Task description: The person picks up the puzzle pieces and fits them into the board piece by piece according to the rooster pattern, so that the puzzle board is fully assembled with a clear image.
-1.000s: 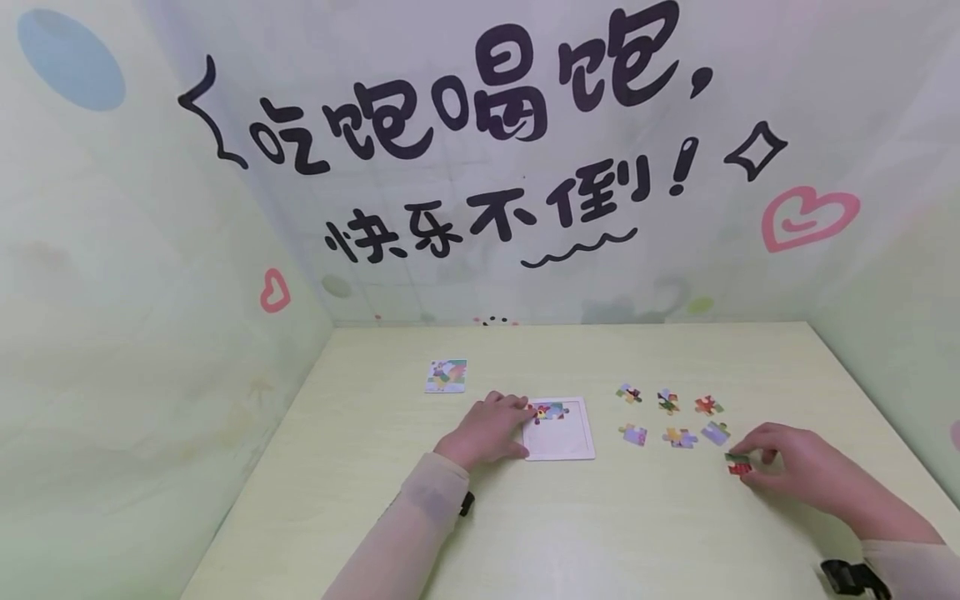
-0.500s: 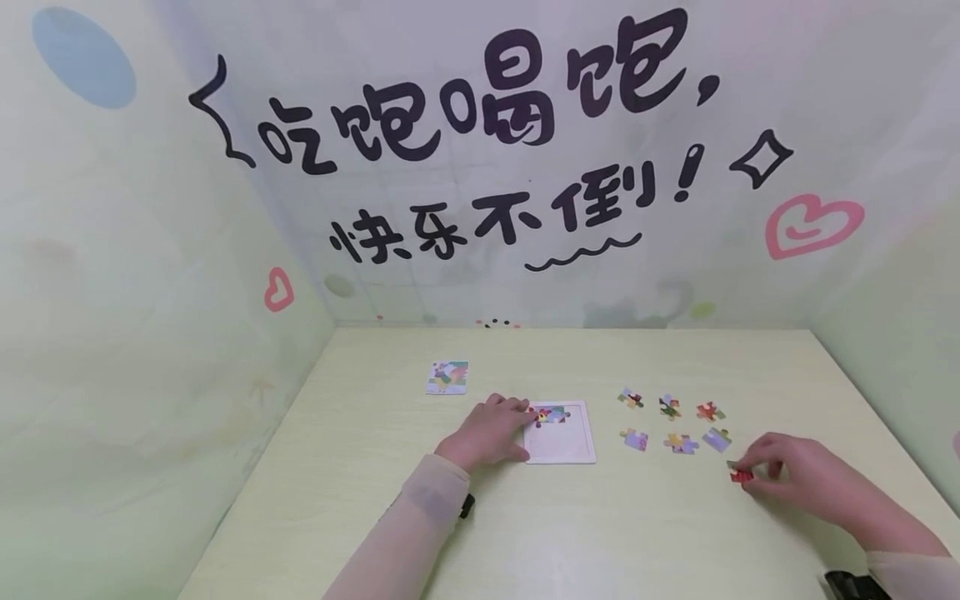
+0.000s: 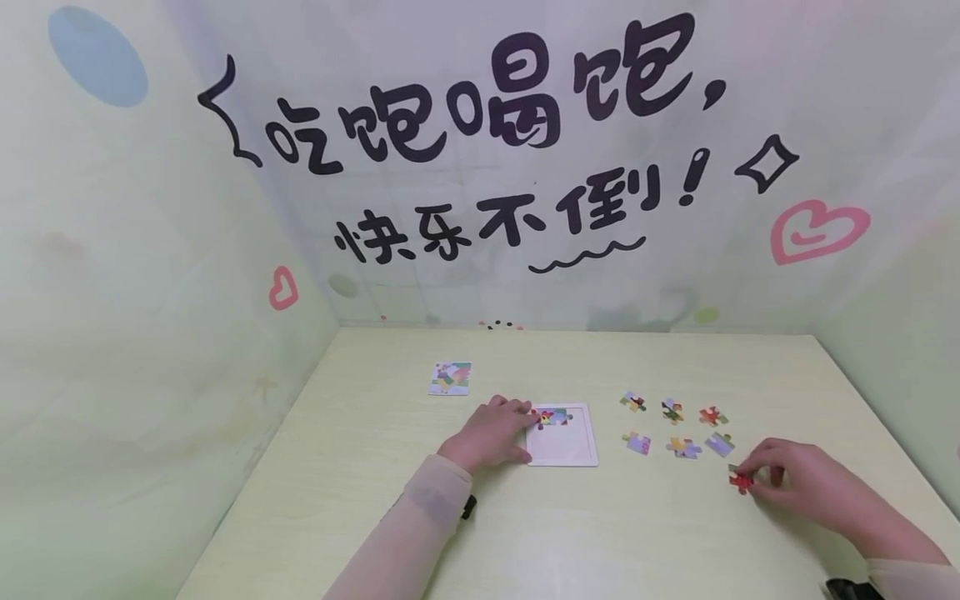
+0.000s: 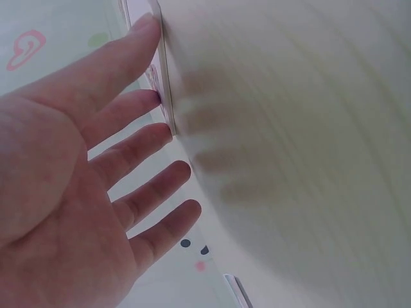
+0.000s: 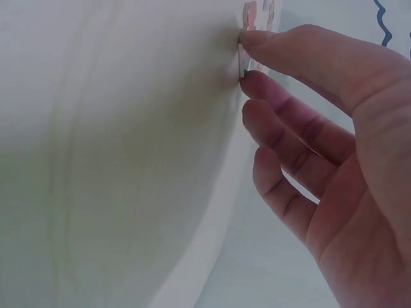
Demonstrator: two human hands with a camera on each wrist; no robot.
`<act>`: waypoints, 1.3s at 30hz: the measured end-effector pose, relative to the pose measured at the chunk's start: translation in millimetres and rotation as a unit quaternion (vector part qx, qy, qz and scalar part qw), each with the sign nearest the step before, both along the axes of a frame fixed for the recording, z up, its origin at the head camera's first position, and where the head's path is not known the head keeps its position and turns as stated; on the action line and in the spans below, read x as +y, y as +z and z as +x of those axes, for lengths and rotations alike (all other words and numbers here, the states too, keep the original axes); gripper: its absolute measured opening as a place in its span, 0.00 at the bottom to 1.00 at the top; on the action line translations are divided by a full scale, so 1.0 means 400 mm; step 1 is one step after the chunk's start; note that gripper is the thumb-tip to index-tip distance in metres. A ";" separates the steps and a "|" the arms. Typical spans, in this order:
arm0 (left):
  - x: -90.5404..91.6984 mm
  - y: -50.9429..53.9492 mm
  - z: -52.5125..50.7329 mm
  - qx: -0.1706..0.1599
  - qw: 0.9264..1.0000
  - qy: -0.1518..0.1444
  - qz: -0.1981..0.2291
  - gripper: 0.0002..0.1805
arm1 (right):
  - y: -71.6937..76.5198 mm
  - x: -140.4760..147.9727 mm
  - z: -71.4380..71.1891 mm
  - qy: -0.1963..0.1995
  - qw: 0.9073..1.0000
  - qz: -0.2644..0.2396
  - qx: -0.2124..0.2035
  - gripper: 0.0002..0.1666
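My left hand (image 3: 491,435) rests at the left edge of a white square puzzle board (image 3: 562,450). In the left wrist view its thumb (image 4: 146,29) touches the board's edge, and the other fingers are stretched out. Joined puzzle pieces (image 3: 557,417) lie along the board's top edge, partly hidden by the fingers. At the right, my right hand (image 3: 806,483) pinches a red and green puzzle piece (image 3: 739,481) between thumb and index finger, low at the table. The right wrist view shows that piece (image 5: 242,61) edge-on; its other fingers are loosely curled.
Several loose puzzle pieces (image 3: 682,448) lie in two rows between the board and my right hand. A small square picture card (image 3: 450,378) lies behind my left hand on the pale table (image 3: 360,433). A printed cloth wall (image 3: 450,292) closes off the back.
The puzzle piece in my right fingers has turned, and more of its red side and tabs now shows. My left hand stays at the board. The head view has shifted slightly.
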State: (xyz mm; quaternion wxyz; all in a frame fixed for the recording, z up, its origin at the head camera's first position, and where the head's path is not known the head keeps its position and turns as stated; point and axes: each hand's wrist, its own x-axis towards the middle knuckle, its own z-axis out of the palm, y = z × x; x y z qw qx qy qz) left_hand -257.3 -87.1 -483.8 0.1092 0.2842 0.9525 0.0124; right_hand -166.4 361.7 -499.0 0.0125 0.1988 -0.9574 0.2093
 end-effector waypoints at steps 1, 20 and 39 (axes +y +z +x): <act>0.000 0.000 0.000 0.000 1.000 0.000 0.000 0.41 | -0.002 -0.001 0.000 0.001 1.000 -0.002 0.007 0.14; -0.004 -0.011 -0.002 0.005 1.000 -0.006 -0.005 0.41 | -0.021 -0.020 -0.002 0.003 0.997 -0.023 0.075 0.17; -0.001 -0.002 0.000 -0.002 1.000 0.000 0.006 0.41 | 0.033 -0.101 -0.051 0.023 0.998 -0.015 0.064 0.15</act>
